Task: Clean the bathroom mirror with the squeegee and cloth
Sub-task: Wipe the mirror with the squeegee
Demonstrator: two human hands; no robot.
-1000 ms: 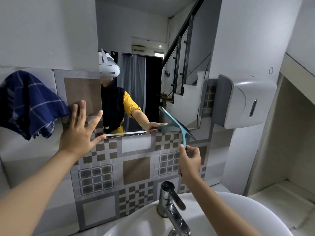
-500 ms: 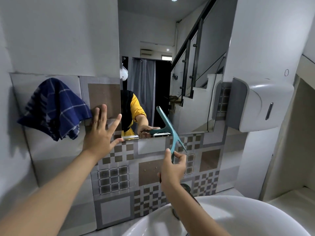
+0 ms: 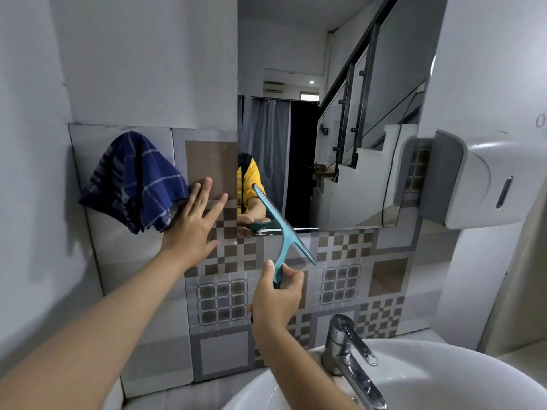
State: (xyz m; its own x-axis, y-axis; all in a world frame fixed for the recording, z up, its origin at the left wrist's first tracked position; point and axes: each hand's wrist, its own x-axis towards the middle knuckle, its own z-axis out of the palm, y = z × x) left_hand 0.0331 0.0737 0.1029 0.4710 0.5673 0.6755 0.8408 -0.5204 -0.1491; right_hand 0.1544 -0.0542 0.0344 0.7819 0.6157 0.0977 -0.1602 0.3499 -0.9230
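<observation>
Squeegee (image 3: 281,229) first: it looks like a light, stiff plastic tool, teal, with a long straight blade across the top of a short handle. The handle is the natural place to take it, low down, so the wrist can tilt the blade flat to the glass. The rubber edge is likely the only soft part. It is held in front of the mirror (image 3: 334,119), blade slanting across the mirror's lower left corner and down over the patterned tiles (image 3: 340,282) beneath; whether the blade touches the glass cannot be told.

The right hand (image 3: 276,300) has its fingers (image 3: 293,272) curled closed around the handle's lower end, thumb up along one side, a firm but not strained hold.

The cloth (image 3: 133,182), dark blue with pale checks, hangs limp on the tiled wall well left of the mirror; it would be soft and easily bunched, best gathered in a loose fistful. The left hand (image 3: 194,223) is spread wide and flat between the cloth and the mirror's left edge, holding nothing, its fingertips just beside the cloth's hem and seemingly resting on the tile.

A white basin (image 3: 444,380) with a chrome tap (image 3: 349,350) sits below the mirror, and a soap dispenser (image 3: 473,179) is mounted at its right.
</observation>
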